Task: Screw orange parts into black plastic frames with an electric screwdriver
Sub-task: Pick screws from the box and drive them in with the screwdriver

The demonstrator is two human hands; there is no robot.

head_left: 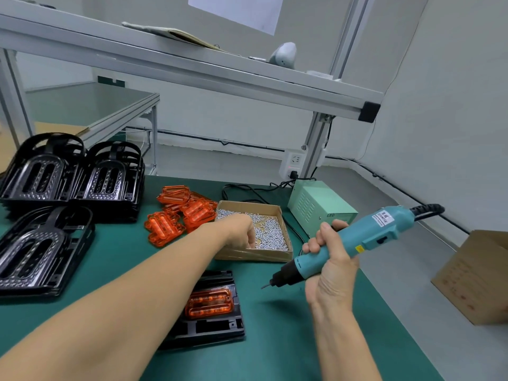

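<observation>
1. Two hands work over the green table point(275, 353) in the head view: the left hand point(242, 232) reaches into the box point(277, 255) of screws point(270, 232), fingers curled down among them; whether it already pinches one I cannot tell.
2. The right hand point(330, 259) grips the screwdriver point(357, 243), tip point(264, 286) slanted down-left in the air, near the frame point(214, 325) but not touching it.
3. That frame lies flat before the person with an orange part point(209, 302) seated in it, partly hidden by the left forearm.
4. Spare orange parts point(178, 213) lie heaped left of the box; more frames point(71, 177) are stacked at the far left.
5. Risks, as I judge them: the screws are small and loose, so one could slip from the fingers or several come up together; the forearm crossing the frame could nudge the seated part off its holes; a tilted bit could cam out or drive the screw crooked into the plastic.
</observation>
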